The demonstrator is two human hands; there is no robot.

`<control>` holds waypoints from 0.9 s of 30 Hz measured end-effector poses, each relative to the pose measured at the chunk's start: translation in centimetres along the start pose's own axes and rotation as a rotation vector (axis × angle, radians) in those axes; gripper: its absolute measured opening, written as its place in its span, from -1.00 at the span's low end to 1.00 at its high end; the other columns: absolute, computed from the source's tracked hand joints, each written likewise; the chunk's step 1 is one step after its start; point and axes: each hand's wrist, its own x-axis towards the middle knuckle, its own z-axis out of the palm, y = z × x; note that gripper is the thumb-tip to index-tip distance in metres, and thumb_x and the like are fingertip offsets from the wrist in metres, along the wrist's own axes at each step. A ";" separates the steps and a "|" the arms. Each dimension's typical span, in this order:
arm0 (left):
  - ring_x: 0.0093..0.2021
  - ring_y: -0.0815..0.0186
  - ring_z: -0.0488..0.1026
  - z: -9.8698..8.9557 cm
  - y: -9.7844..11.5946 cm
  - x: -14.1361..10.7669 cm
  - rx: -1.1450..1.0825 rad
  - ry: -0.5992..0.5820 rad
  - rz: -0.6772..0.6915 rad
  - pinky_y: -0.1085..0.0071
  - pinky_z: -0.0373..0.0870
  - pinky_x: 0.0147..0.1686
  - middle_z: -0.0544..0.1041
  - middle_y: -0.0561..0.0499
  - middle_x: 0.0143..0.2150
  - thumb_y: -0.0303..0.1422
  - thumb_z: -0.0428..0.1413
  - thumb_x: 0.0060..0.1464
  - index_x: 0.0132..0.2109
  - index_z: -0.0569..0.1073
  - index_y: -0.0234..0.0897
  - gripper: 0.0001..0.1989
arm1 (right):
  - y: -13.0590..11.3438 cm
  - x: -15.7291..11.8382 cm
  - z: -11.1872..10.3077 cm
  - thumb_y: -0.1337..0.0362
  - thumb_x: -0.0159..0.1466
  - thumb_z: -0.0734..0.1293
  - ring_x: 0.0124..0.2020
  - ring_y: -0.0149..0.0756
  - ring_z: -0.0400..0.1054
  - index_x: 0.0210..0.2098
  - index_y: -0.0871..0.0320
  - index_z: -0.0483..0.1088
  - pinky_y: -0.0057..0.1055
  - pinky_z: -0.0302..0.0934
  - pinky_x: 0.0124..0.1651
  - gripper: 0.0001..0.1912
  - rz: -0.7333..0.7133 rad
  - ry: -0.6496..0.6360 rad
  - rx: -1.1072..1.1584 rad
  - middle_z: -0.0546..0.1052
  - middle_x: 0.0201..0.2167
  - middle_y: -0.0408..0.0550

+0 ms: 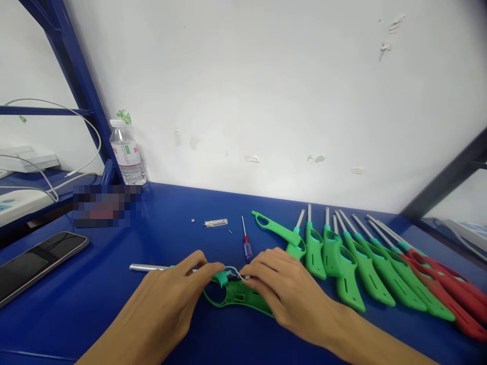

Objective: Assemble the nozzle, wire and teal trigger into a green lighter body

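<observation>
An opened green lighter shell half lies on the blue table between my hands, its hollow inside facing up. My left hand is closed, thumb and forefinger pinching a teal trigger piece above the shell's finger loop. A silver lighter tube sticks out to the left behind this hand. From the teal piece a thin white wire curves toward my right hand. That hand is closed too, its fingertips pinching the wire's end over the shell; the exact tip is partly hidden.
Beyond my hands are a small screwdriver, a loose green shell half and a small clear part. Several green lighters and red lighters lie at right. A phone and water bottle are at left.
</observation>
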 end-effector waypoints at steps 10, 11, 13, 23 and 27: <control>-0.31 0.45 0.63 -0.9 0.3 0.3 -0.120 0.048 0.019 0.59 0.45 -0.30 0.63 0.14 -0.13 -0.45 -0.08 0.43 0.09 0.54 0.03 -0.64 | 0.3 -0.1 0.2 0.35 0.55 0.30 -0.21 -0.23 0.49 -0.01 0.10 0.54 -0.22 0.20 -0.11 -0.84 0.026 0.036 0.041 0.65 -0.16 -0.11; -0.31 0.45 0.63 -0.8 0.3 0.3 -0.126 0.059 0.019 0.59 0.46 -0.30 0.63 0.15 -0.13 -0.44 -0.07 0.44 0.09 0.54 0.02 -0.66 | 0.3 -0.1 0.2 0.35 0.54 0.30 -0.21 -0.24 0.49 -0.01 0.09 0.54 -0.22 0.20 -0.11 -0.84 0.030 0.037 0.051 0.65 -0.17 -0.12; -0.30 0.46 0.63 -0.7 0.3 0.4 -0.136 0.086 0.016 0.59 0.47 -0.28 0.63 0.16 -0.13 -0.42 -0.06 0.45 0.08 0.54 0.00 -0.69 | 0.2 0.0 0.1 0.35 0.54 0.31 -0.22 -0.26 0.50 -0.01 0.09 0.55 -0.24 0.21 -0.12 -0.84 0.041 0.037 0.078 0.66 -0.17 -0.13; -0.32 0.46 0.64 0.2 0.3 0.3 -0.143 0.122 0.001 0.54 0.44 -0.33 0.64 0.25 -0.21 -0.36 0.04 0.43 0.05 0.51 0.01 -0.81 | 0.4 0.6 0.0 0.31 0.55 0.32 -0.26 -0.31 0.53 -0.08 0.11 0.59 -0.33 0.29 -0.15 -0.83 0.060 0.063 0.151 0.67 -0.25 -0.17; -0.36 0.42 0.64 0.5 0.4 0.1 -0.129 0.090 0.017 0.53 0.46 -0.34 0.66 0.23 -0.24 -0.38 0.08 0.39 0.00 0.54 -0.03 -0.82 | 0.5 0.4 0.1 0.31 0.56 0.29 -0.28 -0.23 0.51 -0.03 0.13 0.59 -0.24 0.23 -0.19 -0.80 0.022 0.089 0.081 0.69 -0.21 -0.10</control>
